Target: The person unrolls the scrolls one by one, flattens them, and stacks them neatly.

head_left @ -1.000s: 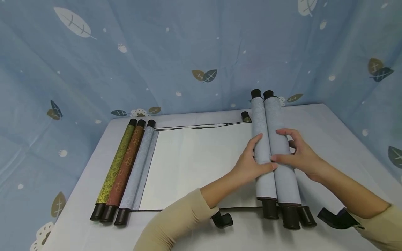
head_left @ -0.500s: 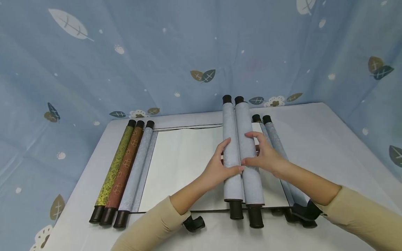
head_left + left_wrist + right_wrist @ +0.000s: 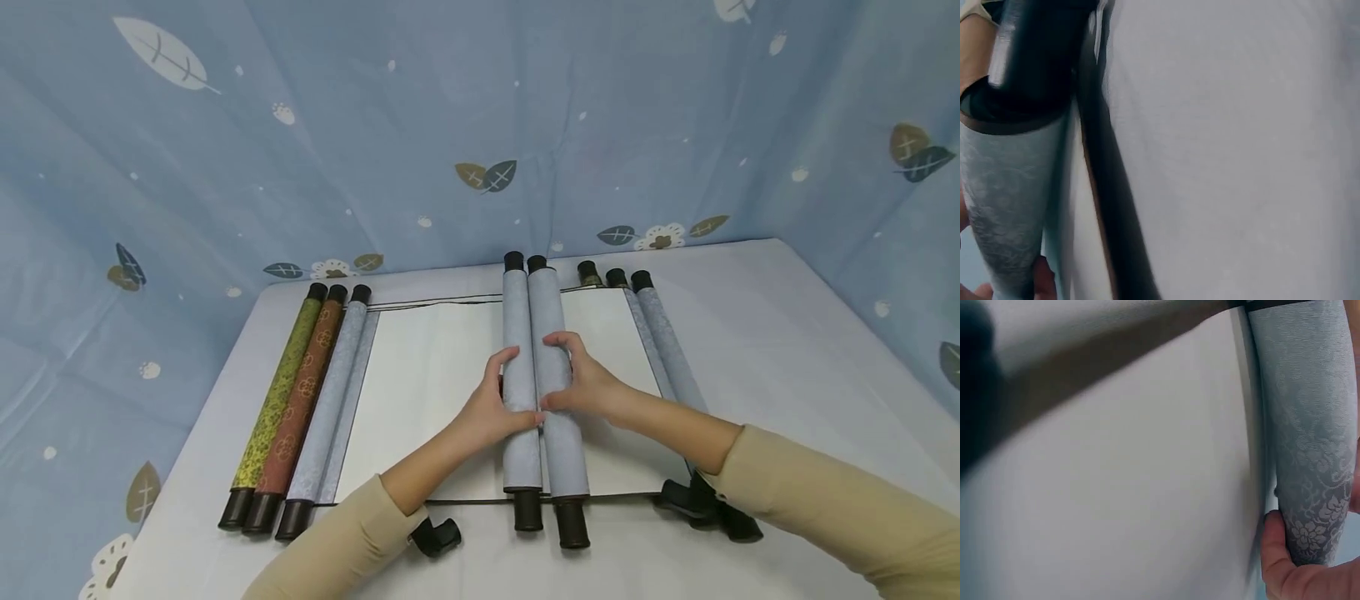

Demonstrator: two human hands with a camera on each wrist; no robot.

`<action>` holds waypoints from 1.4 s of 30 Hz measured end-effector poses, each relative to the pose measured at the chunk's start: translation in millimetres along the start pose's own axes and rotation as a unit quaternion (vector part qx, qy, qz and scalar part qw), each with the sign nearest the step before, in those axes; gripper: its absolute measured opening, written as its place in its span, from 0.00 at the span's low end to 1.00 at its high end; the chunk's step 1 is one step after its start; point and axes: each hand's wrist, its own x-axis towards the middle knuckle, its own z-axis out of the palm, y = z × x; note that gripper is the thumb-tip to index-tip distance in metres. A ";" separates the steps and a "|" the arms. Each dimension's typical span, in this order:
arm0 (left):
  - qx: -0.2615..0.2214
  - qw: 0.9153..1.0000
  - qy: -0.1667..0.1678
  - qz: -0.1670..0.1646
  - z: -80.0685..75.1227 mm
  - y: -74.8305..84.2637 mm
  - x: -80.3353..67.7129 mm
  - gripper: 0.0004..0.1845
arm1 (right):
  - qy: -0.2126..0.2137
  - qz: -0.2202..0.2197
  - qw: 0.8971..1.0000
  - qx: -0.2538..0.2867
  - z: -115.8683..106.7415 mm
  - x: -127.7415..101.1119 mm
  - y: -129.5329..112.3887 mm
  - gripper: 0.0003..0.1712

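Two pale blue-grey scroll rolls with dark end knobs stand side by side over a white unrolled sheet (image 3: 427, 392). My left hand (image 3: 491, 408) grips the left roll (image 3: 519, 312), thumb across its front and fingers around its far side. The right roll (image 3: 547, 304) is held by my right hand (image 3: 588, 385), its thumb close to the left thumb. Floral weave shows on the held roll (image 3: 1310, 425) in the right wrist view. In the left wrist view, the roll (image 3: 1010, 187) with its dark knob (image 3: 1041, 56) lies above the sheet's dark edge. Their undersides are hidden.
At the left lie a yellow-green scroll (image 3: 281, 400), a brown-red scroll (image 3: 303, 400) and a blue-grey roll (image 3: 326, 408) at the sheet's end. Further rolls (image 3: 667, 333) lie along the right, partly under the right forearm. A blue leaf-print cloth (image 3: 420, 125) hangs behind.
Both hands have carried the two rolls leftward from the sheet's right side to its middle, and lower toward it. The rolls at the right have come into view.
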 end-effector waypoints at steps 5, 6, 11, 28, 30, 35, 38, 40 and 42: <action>0.043 0.999 -0.002 -0.001 -4.4 -4.4 -1.9 0.52 | -0.013 0.014 1.000 -0.019 4.2 4.2 1.1 0.49; 0.052 0.999 -0.003 0.000 -5.1 -4.7 -2.6 0.52 | -0.018 0.017 0.999 -0.020 4.8 4.6 0.8 0.49; 0.119 0.993 -0.012 -0.012 -6.7 -5.2 -5.2 0.51 | -0.056 0.025 0.997 -0.045 8.4 6.7 -1.7 0.47; 0.179 0.982 -0.015 -0.056 -8.4 -1.7 -5.6 0.32 | -0.029 -0.001 0.962 -0.271 11.4 -0.8 -2.4 0.34; 0.177 0.982 -0.010 -0.059 -10.2 -3.0 -6.3 0.32 | -0.033 0.021 0.963 -0.268 10.5 -2.0 -0.6 0.34; 0.182 0.982 0.011 -0.055 -20.4 -8.4 -15.0 0.33 | -0.038 0.045 0.963 -0.262 9.4 -6.0 1.5 0.29; 0.203 0.978 0.017 -0.043 -25.2 -12.6 -21.5 0.31 | -0.032 0.035 0.963 -0.264 9.8 -7.7 1.8 0.24; 0.212 0.977 0.018 -0.033 -27.3 -15.6 -23.3 0.34 | -0.027 0.029 0.963 -0.268 9.6 -8.7 1.6 0.25; 0.210 0.977 0.020 -0.027 -29.0 -17.3 -23.4 0.39 | -0.022 0.029 0.962 -0.269 8.4 -9.6 1.5 0.28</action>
